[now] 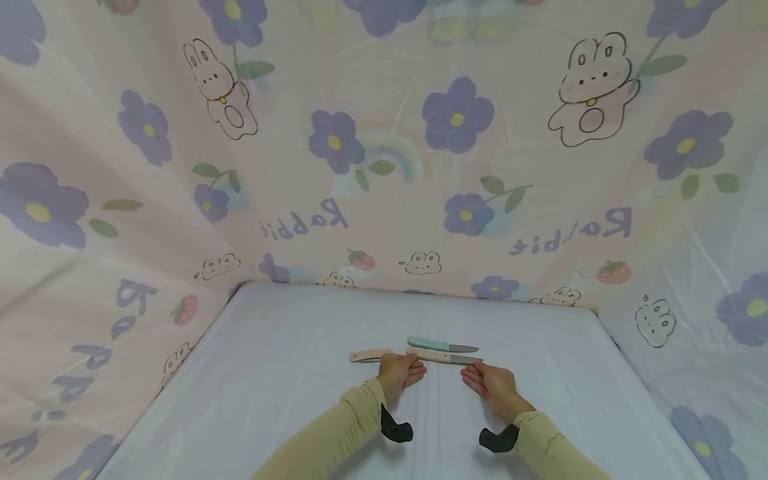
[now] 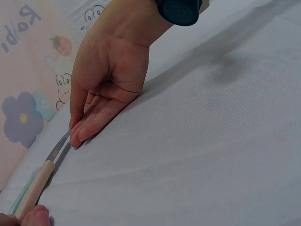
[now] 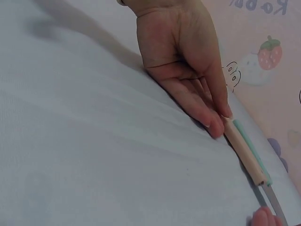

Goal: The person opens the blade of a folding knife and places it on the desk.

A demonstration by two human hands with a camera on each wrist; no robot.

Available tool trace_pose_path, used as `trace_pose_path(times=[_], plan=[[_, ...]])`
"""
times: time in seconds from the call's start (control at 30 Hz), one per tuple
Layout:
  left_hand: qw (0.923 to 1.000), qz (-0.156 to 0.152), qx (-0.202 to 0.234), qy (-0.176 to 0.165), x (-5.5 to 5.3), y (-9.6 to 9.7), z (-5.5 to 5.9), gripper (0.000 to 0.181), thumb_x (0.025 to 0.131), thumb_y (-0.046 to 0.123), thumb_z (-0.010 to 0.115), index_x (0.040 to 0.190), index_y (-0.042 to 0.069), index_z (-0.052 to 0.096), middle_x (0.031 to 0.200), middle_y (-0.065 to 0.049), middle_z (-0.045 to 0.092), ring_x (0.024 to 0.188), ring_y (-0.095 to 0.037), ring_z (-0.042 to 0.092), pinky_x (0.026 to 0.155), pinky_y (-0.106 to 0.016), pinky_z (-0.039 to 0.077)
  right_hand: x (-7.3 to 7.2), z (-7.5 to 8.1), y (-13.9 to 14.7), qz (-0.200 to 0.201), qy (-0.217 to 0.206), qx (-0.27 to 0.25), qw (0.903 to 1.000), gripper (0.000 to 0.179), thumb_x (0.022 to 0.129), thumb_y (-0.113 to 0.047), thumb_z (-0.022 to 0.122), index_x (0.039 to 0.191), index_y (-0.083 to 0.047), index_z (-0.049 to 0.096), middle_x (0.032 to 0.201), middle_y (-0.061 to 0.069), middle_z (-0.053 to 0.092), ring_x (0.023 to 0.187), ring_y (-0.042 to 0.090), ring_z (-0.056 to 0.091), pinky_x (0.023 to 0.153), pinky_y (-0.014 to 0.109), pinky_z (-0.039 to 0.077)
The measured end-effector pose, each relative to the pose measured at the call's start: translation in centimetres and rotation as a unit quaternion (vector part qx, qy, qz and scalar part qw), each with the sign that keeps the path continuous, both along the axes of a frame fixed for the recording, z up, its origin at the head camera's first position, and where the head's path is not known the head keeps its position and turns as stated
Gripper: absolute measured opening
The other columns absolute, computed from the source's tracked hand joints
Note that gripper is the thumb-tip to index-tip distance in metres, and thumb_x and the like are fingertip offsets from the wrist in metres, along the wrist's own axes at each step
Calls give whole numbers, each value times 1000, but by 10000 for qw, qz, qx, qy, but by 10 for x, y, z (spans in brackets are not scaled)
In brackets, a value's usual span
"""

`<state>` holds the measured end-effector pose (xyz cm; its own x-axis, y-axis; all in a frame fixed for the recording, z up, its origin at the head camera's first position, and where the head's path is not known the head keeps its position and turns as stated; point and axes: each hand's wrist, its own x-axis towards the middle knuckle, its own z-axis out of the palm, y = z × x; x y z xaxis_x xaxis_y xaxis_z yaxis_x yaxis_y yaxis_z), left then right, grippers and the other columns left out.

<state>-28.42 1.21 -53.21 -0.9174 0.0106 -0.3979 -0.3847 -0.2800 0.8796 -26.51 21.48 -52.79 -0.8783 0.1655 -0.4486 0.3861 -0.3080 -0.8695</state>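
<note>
A paring knife with a beige handle lies lengthwise between the two hands, blade to the right. My left hand pinches the butt of its handle between thumb and fingers, as the right wrist view shows with the left hand close over the cloth. My right hand pinches the tip of the grey blade, seen in the left wrist view. Just behind lies a second knife with a teal handle, parallel to the first. Left of it is a beige handle-shaped piece, partly covered by the left hand.
A white cloth covers the table. Curtains printed with rabbits and purple flowers rise along the back and both sides. Black wrist mounts stick out below each wrist.
</note>
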Motion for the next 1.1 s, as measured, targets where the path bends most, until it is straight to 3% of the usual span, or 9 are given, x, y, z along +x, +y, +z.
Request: trace_pose_path(times=[0.67, 1.1], plan=[[9997, -193, 120, 39, 2, -2, -2, 30, 88, 11, 54, 107, -12, 50, 93, -20, 61, 81, -24, 63, 70, -32, 52, 2, -8, -3, 46, 466, 526, 9975, 39, 95, -19, 40, 120, 12, 38, 103, 21, 57, 88, 23, 62, 77, 34, 50], [9984, -452, -26, 328, 3, -3, -7, 30, 88, 14, 55, 106, -9, 52, 91, -17, 62, 77, -20, 64, 69, -30, 53, 4, -12, -4, 65, 699, 611, 9957, 43, 95, -26, 40, 117, 12, 40, 98, 19, 58, 87, 23, 62, 76, 32, 50]])
